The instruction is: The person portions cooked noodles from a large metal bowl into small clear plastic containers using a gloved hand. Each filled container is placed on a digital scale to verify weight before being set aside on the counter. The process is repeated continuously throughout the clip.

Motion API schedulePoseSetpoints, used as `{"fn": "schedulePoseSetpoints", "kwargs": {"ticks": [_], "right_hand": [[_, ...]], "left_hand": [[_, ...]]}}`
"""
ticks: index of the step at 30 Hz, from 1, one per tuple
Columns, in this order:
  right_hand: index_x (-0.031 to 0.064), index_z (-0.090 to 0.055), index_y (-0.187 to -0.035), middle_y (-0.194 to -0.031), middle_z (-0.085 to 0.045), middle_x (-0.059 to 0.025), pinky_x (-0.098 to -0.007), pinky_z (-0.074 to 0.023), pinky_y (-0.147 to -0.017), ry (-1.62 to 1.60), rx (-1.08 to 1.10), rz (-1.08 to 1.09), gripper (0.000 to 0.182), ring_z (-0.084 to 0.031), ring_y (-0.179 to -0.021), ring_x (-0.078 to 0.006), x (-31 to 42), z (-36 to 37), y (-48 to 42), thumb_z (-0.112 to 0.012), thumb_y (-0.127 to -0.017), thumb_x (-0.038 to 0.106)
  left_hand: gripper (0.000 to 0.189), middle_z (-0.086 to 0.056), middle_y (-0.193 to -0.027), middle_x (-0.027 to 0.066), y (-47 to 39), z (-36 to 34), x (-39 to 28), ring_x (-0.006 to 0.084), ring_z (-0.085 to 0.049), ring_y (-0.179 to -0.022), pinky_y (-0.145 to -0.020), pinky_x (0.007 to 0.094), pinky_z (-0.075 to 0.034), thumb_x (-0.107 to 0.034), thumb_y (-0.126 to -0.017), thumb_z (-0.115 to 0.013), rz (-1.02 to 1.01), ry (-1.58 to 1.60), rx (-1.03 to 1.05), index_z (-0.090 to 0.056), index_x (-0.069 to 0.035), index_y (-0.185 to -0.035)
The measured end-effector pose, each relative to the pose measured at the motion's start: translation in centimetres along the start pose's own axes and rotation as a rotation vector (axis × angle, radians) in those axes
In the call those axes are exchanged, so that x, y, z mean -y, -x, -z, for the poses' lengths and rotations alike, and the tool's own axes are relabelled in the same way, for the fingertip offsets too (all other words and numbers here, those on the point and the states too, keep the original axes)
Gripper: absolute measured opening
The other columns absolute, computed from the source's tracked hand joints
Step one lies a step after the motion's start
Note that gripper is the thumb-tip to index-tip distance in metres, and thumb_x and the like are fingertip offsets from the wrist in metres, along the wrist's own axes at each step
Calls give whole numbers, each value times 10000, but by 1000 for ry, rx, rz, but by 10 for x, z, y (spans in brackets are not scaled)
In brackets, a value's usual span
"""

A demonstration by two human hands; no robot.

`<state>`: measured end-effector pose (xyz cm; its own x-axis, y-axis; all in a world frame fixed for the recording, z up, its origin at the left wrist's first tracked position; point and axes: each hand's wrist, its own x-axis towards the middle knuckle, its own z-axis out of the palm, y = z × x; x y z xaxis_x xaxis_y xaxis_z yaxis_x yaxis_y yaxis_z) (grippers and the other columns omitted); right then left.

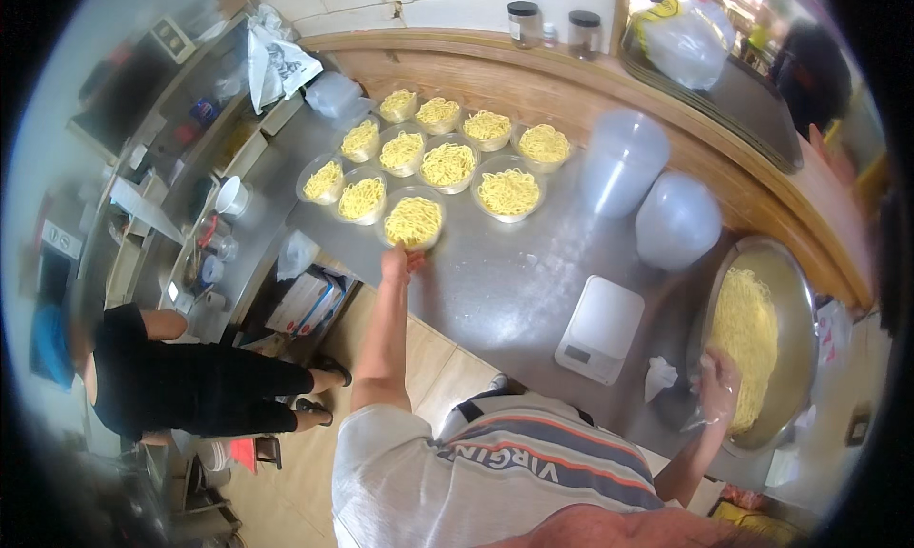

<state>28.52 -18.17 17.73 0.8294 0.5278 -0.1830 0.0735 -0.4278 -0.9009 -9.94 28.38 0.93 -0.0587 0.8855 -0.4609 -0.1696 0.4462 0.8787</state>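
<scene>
My left hand [402, 259] is at the near rim of a clear plastic bowl of yellow noodles [413, 221], its fingers on the rim. Behind that bowl, several like bowls of noodles [448, 164] stand grouped on the steel counter [471, 284]. At the right, my right hand [716, 385], in a clear plastic glove, is at the near-left edge of a large steel basin [805, 376], beside a heap of loose noodles [746, 334]. Whether its fingers hold any noodles cannot be told. A white digital scale [601, 326] lies on the counter between my hands.
Two stacks of clear plastic bowls [625, 164] lean by the wooden ledge [457, 66]. A crumpled white tissue [660, 378] is near the basin. Another person [207, 387] in black stands at the left, by shelves. Lidded jars [525, 25] stand on the ledge.
</scene>
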Motion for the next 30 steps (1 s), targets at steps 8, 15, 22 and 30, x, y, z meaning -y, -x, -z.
{"fn": "schedulePoseSetpoints", "kwargs": {"ticks": [8,15,22,30], "right_hand": [[-19,-555,-974,-743,-518,-2,-180,-415,-487,-16,-59,-30,170,-462,-583,-48,-6,-5,15,-530,-831,72],[-2,-565,-919,-687,-514,-6,-185,-382,-448,62,-120,16,133,-465,-518,-56,-7,9,24,-531,-819,79],[25,-571,-912,-655,-498,15,-183,-360,-434,54,-158,11,120,-444,-484,-55,-17,16,32,-536,-818,92],[11,-552,-987,-729,-525,-10,-188,-385,-462,32,-181,-36,179,-458,-531,-61,-30,5,23,-540,-824,82]], "left_hand": [[450,-533,-786,144,22,-52,29,223,-552,-634,-482,340,-476,-398,-889,-427,188,51,106,-430,40,-990],[396,-501,-689,83,-47,-147,0,176,-473,-540,-454,302,-417,-403,-903,-396,226,135,116,-460,-12,-911],[290,-442,-534,45,-81,-173,-4,151,-403,-438,-400,266,-309,-263,-911,-408,115,436,-43,-466,-41,-734],[179,-482,-586,62,-66,-176,7,147,-431,-427,-347,253,-288,-118,-879,-436,38,426,-123,-473,12,-762]]}}
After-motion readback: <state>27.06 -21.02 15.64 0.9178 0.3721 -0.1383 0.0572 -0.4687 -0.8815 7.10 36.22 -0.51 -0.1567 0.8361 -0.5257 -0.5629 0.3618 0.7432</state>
